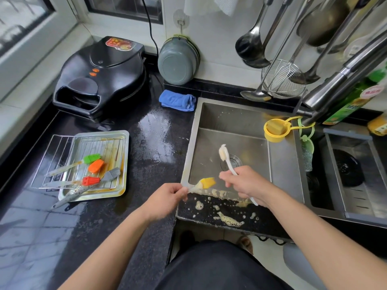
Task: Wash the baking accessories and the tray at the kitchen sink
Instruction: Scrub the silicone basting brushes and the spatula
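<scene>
While the left hand [165, 198] pinches the yellow pastry brush [206, 182] by its handle over the sink [228, 114] front edge, the right hand [244, 182] fingers wrap a white scrub brush [225, 158], head w/ foam above the drain. Tray [120, 193] sits on worktop [159, 143] at left, w/ wire rack [52, 164] and four other brushes on it.

Yellow-headed basting brush [206, 182] — soapy, over the sink's [236, 114] near rim — four more on the tray [120, 164].
</scene>
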`<act>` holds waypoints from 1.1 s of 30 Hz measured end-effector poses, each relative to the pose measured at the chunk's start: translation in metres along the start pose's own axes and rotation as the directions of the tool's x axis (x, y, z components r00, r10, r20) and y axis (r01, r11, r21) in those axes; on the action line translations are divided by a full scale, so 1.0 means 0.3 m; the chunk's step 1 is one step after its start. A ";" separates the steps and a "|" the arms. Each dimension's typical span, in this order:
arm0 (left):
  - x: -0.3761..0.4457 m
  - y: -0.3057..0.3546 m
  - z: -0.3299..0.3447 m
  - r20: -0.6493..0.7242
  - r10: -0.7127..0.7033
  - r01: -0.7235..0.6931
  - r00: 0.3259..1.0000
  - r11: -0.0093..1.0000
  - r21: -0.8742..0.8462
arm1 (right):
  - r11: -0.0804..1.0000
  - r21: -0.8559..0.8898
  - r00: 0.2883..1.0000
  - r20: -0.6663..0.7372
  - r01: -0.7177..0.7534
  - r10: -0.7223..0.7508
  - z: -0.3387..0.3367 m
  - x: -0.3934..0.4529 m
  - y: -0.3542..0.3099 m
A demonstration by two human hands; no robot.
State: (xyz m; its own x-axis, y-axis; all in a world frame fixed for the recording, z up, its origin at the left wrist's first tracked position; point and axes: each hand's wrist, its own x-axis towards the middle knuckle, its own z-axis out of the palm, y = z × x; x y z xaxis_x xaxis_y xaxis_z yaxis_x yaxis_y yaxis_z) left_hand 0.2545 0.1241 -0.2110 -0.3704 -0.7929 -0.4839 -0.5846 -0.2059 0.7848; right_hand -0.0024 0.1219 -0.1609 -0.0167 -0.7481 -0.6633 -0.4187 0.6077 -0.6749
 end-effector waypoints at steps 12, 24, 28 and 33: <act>0.328 -0.020 -0.086 -0.153 -0.350 0.265 0.924 0.877 -0.401 | 0.991 -0.128 0.996 -0.088 -0.032 0.021 0.042 0.082 -0.005; -0.003 -0.230 -0.207 -0.523 -0.107 0.286 0.846 0.918 0.275 | 0.963 -0.263 0.997 0.068 0.055 -0.038 0.246 0.151 -0.118; -0.076 -0.369 -0.378 -0.721 0.015 0.419 0.692 0.805 0.419 | 0.950 -0.302 0.994 0.102 0.074 -0.045 0.342 0.175 -0.164; -0.118 -0.526 -0.479 -0.684 -0.048 0.571 0.728 0.595 0.566 | 0.950 -0.292 0.985 0.160 0.112 -0.067 0.401 0.179 -0.170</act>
State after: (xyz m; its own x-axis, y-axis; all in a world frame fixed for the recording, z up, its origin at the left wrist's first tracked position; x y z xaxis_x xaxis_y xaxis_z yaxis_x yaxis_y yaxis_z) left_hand 0.4636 0.1024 -0.2620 0.2522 -0.9596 -0.1249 -0.9677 -0.2505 -0.0289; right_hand 0.1273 0.0826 -0.2009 0.1566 -0.7348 -0.6600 -0.6648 0.4157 -0.6206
